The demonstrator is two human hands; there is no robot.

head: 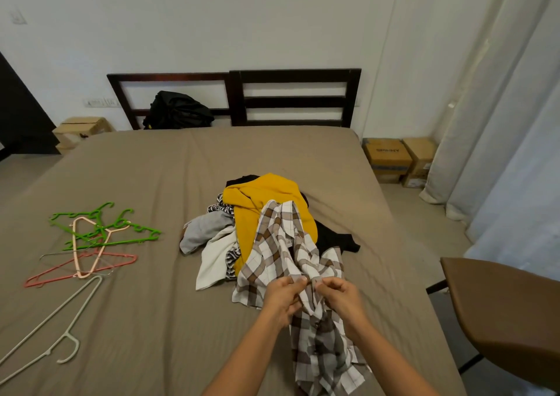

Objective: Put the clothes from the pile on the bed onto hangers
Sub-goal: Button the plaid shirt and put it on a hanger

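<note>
Both hands (312, 297) pinch plaid shirt (281, 244) over tan bed (145, 168).

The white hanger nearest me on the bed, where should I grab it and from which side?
Grip the white hanger at its neck, just above the hook, coming from above with the left hand. It lies flat, apart from the tangled hangers, hook toward you.

The bed sheet (151, 168) is a plain taupe brown. On it the checked shirt (281, 244) runs white with brown and grey squares, over a mustard-yellow top (260, 195), a black garment (336, 239), a pale grey one (203, 229) and a zebra-striped piece (219, 207). The hangers show bright green (121, 224), coral pink (91, 262), peach (79, 244) and off-white (60, 314). The headboard (294, 98) is dark brown.
</note>
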